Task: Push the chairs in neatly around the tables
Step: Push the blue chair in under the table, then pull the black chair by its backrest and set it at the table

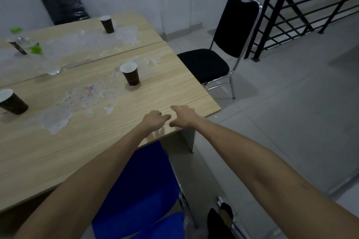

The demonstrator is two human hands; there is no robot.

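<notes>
- Blue chair sits nearest, right below both arms, with its seat partly under the near edge of the table. It looks close to pushed in.
- Both hands reach out over the near right corner of the table, side by side and almost touching.
- Left hand is loosely curled, fingers bent in, and it holds nothing.
- Right hand is half open, fingers pointing away, and it holds nothing too.
- Paper cups stand on the table. One cup is just past the hands, one is at the left edge and one is far back.
- Black chair stands at the right end of the table. Only the front of its seat is under the top, and it sits a bit crooked, so I think it needs a push next.
- To do that well, hold the top of its back with both hands, turn it straight, then slide it in slowly.
- Push gently so the table does not shake and tip a cup.
- Far chair at the back wall is behind the table, and I cannot tell how far in it is.
</notes>
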